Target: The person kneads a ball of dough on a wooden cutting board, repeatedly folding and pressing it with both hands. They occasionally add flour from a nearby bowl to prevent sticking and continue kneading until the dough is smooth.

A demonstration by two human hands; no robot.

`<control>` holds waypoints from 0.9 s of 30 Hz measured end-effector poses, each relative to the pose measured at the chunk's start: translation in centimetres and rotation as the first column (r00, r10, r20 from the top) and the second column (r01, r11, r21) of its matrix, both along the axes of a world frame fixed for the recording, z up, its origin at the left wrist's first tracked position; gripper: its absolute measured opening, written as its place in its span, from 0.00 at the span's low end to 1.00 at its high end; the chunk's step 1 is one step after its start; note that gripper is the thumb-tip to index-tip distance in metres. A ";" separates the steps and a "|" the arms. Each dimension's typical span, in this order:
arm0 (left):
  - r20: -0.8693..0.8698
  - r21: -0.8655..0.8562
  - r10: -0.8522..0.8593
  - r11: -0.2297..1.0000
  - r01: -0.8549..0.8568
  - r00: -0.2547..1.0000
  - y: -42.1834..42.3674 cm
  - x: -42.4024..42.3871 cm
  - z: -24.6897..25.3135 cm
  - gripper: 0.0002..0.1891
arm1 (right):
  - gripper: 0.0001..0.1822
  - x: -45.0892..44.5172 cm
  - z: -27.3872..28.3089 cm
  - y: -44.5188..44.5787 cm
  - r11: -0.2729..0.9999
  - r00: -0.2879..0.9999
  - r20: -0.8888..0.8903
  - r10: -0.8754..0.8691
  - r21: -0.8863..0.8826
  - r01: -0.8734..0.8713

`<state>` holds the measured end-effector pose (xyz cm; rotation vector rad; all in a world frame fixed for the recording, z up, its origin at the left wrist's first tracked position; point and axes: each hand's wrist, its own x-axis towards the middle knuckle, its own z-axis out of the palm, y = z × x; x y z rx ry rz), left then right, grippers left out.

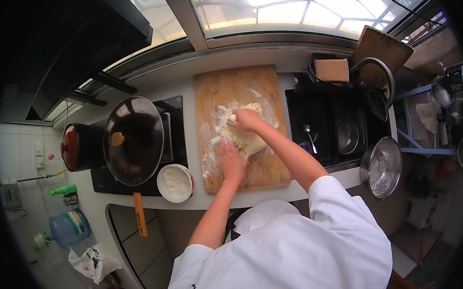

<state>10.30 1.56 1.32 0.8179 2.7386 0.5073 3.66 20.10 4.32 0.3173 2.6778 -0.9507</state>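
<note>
A pale lump of dough [250,142] lies on a floured wooden board [238,82] before me. My left hand [232,160] holds the dough's near left side, its fingers stretched along the edge and the thumb apart on the near side. Farther up, my right hand [247,119] is curled over the dough with a fold of it gripped; a small pale knob shows at the fingers. My palms hide part of the dough. Loose white flour [210,163] is scattered over the board, mostly left of the dough.
Left of the board, a bowl of white flour [175,182] stands near a glass-lidded pan [135,148], whose wooden handle [140,214] juts past the counter edge. A black sink [311,102] holds a spoon [310,137]. A flour-smeared metal bowl [385,168] sits at the right.
</note>
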 end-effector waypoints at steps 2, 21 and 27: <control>0.117 0.000 0.049 0.999 -0.050 0.992 0.0 -1.3 2.4 0.46 | 0.24 2.8 1.1 -0.8 0.998 0.999 -0.033 0.007 -0.057 -0.009; -0.074 0.381 -0.354 0.854 0.355 0.932 2.7 -7.7 2.0 0.22 | 0.22 11.4 13.4 2.2 0.946 0.992 0.002 0.124 -0.303 -0.118; 0.001 0.253 -0.217 0.945 0.210 0.976 0.7 -11.5 -1.3 0.20 | 0.16 13.8 20.9 8.3 0.858 0.867 -0.324 -0.380 -0.473 0.199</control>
